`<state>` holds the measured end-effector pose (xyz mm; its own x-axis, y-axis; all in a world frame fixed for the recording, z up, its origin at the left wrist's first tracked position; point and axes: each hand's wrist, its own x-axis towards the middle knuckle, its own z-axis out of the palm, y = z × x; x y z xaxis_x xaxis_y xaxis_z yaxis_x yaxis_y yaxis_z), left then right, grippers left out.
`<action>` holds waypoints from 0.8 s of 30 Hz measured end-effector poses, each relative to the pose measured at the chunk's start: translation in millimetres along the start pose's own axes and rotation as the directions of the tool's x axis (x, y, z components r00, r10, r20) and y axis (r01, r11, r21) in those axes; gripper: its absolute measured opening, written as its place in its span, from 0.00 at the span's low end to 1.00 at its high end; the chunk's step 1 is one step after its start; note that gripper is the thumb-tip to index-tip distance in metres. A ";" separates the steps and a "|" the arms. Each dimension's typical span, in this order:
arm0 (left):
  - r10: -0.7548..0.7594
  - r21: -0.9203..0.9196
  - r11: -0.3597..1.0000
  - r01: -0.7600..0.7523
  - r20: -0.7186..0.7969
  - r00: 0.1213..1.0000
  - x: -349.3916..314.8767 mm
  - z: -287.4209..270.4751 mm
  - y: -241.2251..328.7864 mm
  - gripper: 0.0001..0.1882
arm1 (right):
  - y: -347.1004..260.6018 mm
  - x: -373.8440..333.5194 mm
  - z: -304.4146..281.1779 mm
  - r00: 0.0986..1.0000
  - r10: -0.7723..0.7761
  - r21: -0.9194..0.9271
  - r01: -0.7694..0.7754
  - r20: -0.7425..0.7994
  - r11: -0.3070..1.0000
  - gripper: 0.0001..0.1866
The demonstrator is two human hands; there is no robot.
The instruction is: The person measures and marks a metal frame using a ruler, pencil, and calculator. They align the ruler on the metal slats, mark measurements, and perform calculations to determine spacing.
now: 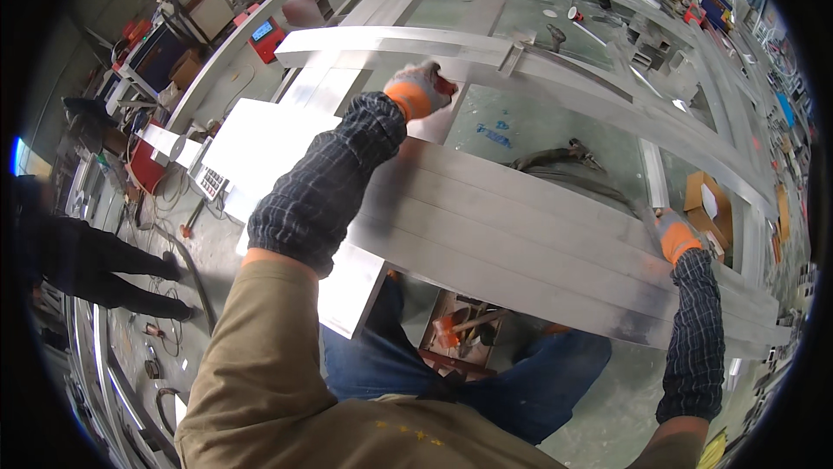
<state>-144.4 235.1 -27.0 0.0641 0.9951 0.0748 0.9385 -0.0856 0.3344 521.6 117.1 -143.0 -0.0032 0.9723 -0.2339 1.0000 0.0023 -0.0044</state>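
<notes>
Several flat silvery metal tubes [512, 239] lie side by side across in front of me. My left hand [420, 92], in a grey and orange glove, is raised past their far edge, near a long metal beam [382, 39]. Its fingers are curled; something dark red shows at the fingertips, too small to name. At the right, my right hand [678, 236], gloved alike, is closed over the far edge of the tubes, its fingertips partly hidden. A bright white flat surface [269, 144] extends left of the tubes, partly behind my left forearm.
Below the tubes, a tool box [434, 352] holds an orange-headed hammer [445, 330]. A dark hose [564, 161] and an open cardboard box [710, 209] lie beyond. A red device with a screen [265, 39] stands far left. People in dark trousers stand left [113, 265] and at the back.
</notes>
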 end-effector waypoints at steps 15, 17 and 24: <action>-0.020 0.147 0.986 0.083 -0.384 0.923 95.4 19.0 -4.3 0.44 | -97.0 -29.5 -45.6 0.995 0.104 0.043 -0.104 0.006 0.994 0.20; 0.173 -0.008 0.982 -0.188 -0.358 0.918 52.2 16.2 42.7 0.42 | -69.0 -37.0 -35.9 0.990 0.138 -0.008 -0.138 0.003 0.990 0.23; 0.438 -0.226 0.898 -0.377 0.403 0.803 -123.9 -14.4 64.2 0.46 | -103.5 -14.6 -60.5 0.936 0.302 0.107 -0.324 0.182 0.940 0.28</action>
<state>-96.9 105.7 -1.3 0.5996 0.7816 -0.1718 0.7421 -0.4628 0.4849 418.4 116.8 -80.3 0.2981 0.8679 -0.3974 0.9407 -0.3378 -0.0319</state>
